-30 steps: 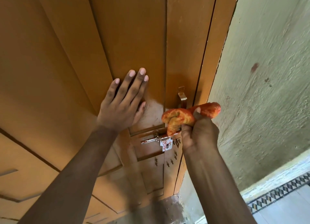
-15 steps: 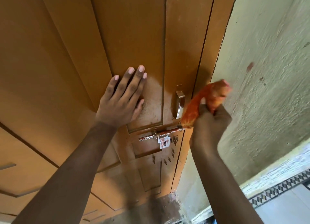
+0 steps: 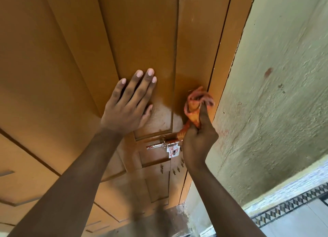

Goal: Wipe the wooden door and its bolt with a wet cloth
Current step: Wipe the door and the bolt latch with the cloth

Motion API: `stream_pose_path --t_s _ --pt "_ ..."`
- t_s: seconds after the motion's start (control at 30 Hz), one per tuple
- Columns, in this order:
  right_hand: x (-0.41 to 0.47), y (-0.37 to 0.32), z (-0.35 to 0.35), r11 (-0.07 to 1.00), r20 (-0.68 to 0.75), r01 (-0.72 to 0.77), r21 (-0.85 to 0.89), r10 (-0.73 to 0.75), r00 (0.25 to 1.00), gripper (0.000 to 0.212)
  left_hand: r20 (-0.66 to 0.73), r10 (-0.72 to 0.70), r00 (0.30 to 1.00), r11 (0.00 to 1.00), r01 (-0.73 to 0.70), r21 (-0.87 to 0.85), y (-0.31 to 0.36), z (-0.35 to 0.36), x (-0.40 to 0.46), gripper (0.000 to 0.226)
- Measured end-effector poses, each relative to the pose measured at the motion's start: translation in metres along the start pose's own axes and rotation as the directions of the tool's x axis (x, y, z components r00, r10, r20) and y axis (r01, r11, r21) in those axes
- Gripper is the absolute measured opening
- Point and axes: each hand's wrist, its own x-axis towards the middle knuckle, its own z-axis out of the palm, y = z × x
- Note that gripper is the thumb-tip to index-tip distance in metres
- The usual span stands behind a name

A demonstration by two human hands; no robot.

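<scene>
A brown panelled wooden door fills the left and middle of the view. My left hand lies flat on it with fingers spread, holding nothing. My right hand grips a bunched orange cloth and presses it on the door's right stile, where the handle is hidden behind it. A silver sliding bolt with a stained white hasp plate sits just below and left of that hand. The wood around the cloth looks darker and wet.
A rough pale green wall stands right of the door frame. A patterned tile border and light floor tiles lie at the lower right. The dark floor shows at the door's foot.
My right hand carried the cloth from above the bolt out to the door frame, then back left onto the stile over the handle. The left hand stayed flat on the panel.
</scene>
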Motion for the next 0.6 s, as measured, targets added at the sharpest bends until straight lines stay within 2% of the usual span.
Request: stream_pose_path --t_s 0.07,0.13,0.2,0.3,0.37,0.43,0.5,0.57,0.6 --pt "0.007 -0.004 0.007 0.974 0.043 0.214 -0.075 -0.211 0.976 0.051 0.004 0.004 1.0 1.0 -0.004 0.0 0.0 0.0 0.001 0.073" --pt "0.008 0.01 0.004 0.911 0.118 0.368 -0.185 -0.352 0.929 0.046 0.008 -0.006 1.0 1.0 0.006 0.0 -0.001 -0.001 0.001 0.073" --pt "0.003 0.024 -0.007 0.917 0.103 0.358 -0.174 -0.345 0.933 0.044 0.014 -0.01 1.0 1.0 0.01 -0.011 -0.001 -0.001 0.0 0.073" --pt "0.006 0.024 -0.012 0.988 -0.024 0.151 -0.03 -0.151 0.988 0.044 0.01 -0.007 1.0 1.0 0.007 -0.006 -0.001 -0.001 0.001 0.073" --pt "0.017 0.012 -0.005 0.995 -0.076 0.101 -0.007 -0.102 0.992 0.041 0.012 -0.009 1.0 1.0 0.009 -0.006 0.0 -0.001 0.001 0.072" --pt "0.023 0.0 0.003 0.974 -0.057 0.213 -0.081 -0.218 0.974 0.041 0.013 -0.006 1.0 1.0 0.006 -0.008 0.0 -0.001 0.002 0.073" --pt "0.018 0.004 0.007 0.906 0.072 0.368 -0.209 -0.361 0.93 0.048 0.016 -0.001 1.0 1.0 0.001 -0.006 -0.001 -0.002 0.002 0.073" --pt "0.006 0.023 0.0 0.841 0.21 0.461 -0.284 -0.415 0.885 0.061 0.013 -0.004 1.0 1.0 0.004 -0.003 -0.001 -0.002 0.002 0.073" --pt "0.0 0.032 -0.006 0.84 0.234 0.467 -0.277 -0.413 0.88 0.064 0.015 -0.006 1.0 1.0 0.006 -0.006 -0.001 -0.001 0.001 0.073"
